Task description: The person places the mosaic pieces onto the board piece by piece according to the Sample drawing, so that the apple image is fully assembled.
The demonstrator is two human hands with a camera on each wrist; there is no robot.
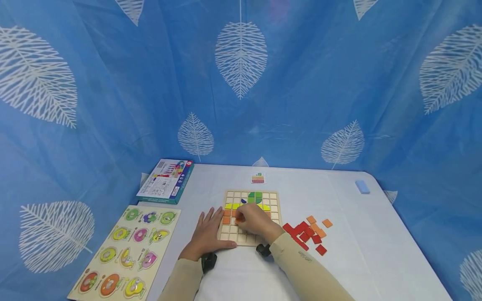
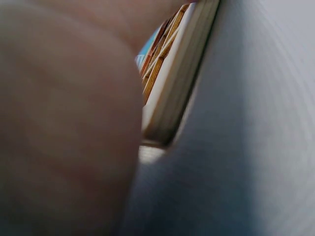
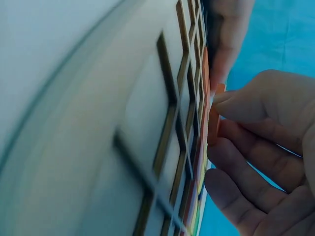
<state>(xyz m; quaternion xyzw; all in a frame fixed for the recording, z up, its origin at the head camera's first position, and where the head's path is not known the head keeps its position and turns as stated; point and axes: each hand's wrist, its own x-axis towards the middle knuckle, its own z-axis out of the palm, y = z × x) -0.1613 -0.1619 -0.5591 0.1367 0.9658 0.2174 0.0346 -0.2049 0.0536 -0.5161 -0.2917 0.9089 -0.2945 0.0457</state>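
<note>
A wooden grid board (image 1: 279, 209) lies on the table, with green, yellow, blue and orange tiles set in its upper cells. My right hand (image 1: 256, 220) is over the middle of the board. In the right wrist view its thumb and fingers pinch an orange tile (image 3: 214, 125) close to the grid. My left hand (image 1: 207, 232) rests at the board's left edge, thumb along the lower left corner and fingers spread. In the left wrist view, the hand's blurred edge hides most of the board (image 2: 170, 93).
Loose red tiles (image 1: 301, 228) and orange tiles (image 1: 326, 223) lie right of the board. A small picture card (image 1: 258, 178) lies behind it, a blue block (image 1: 362, 187) at far right. Leftward are a fruit puzzle board (image 1: 126, 246) and a flat box (image 1: 165, 180).
</note>
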